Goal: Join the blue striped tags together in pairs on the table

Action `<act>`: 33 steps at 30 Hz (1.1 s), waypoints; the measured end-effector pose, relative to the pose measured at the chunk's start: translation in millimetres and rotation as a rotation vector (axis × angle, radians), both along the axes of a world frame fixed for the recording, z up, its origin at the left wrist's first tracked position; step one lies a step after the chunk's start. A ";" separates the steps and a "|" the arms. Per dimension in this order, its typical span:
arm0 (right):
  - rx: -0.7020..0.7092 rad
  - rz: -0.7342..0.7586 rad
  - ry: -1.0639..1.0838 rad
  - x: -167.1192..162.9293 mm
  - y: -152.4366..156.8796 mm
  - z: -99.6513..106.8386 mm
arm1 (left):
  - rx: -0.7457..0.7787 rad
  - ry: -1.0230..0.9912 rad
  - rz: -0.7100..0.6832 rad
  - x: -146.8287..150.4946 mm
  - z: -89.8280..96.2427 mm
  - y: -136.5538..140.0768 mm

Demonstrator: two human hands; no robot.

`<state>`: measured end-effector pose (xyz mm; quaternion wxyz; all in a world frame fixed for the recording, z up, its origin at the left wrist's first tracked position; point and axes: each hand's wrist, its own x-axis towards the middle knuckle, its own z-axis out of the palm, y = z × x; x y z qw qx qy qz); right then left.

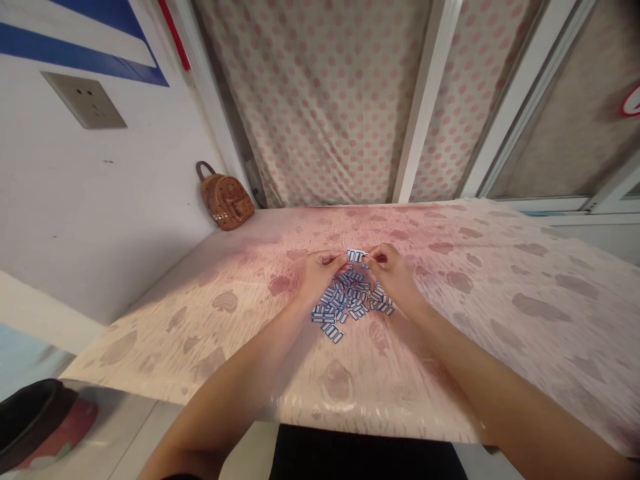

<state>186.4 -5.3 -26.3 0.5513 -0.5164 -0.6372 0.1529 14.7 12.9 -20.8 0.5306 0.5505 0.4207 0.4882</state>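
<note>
Beige curtains printed with pink dots (320, 100) hang behind white-framed glass doors, and before them we find a table in a glossy pale-pink cloth patterned with brownish leaves (280, 340). We notice a small brown studded backpack (229, 200) at its far left corner, leaning toward the white wall; parked there, we judge, it leaves the middle free for handwork.

Near the middle lies a loose heap of small flat blue-and-white pieces marked with bars (345, 297), many overlapping, a few spread toward the near side. We take its place between the forearms as a matter of easy reach.

Just beyond the heap, we see the left hand (320, 270) and the right hand (394, 273) raised together, both closed in a pinch on one white strip with blue bars (356, 255). Left fingers grip its left end, right thumb and fingers its right. Held at both ends, the strip probably sits steady and face-on to the wearer, its printed side uncovered. Whether it is a single piece or several joined, we cannot tell at this smallness.
</note>
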 end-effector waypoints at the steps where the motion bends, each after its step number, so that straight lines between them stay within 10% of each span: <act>1: 0.004 0.000 -0.002 -0.6 -0.7 0.5 | 0.005 -0.005 -0.003 0.3 0.2 -0.5; 24: -0.144 0.217 0.172 -3.1 -3.3 4.0 | 0.074 0.014 0.013 3.1 4.2 -6.5; 33: -0.178 -0.108 -0.295 23.0 21.1 -19.1 | 0.225 0.106 0.216 -7.2 -2.9 13.4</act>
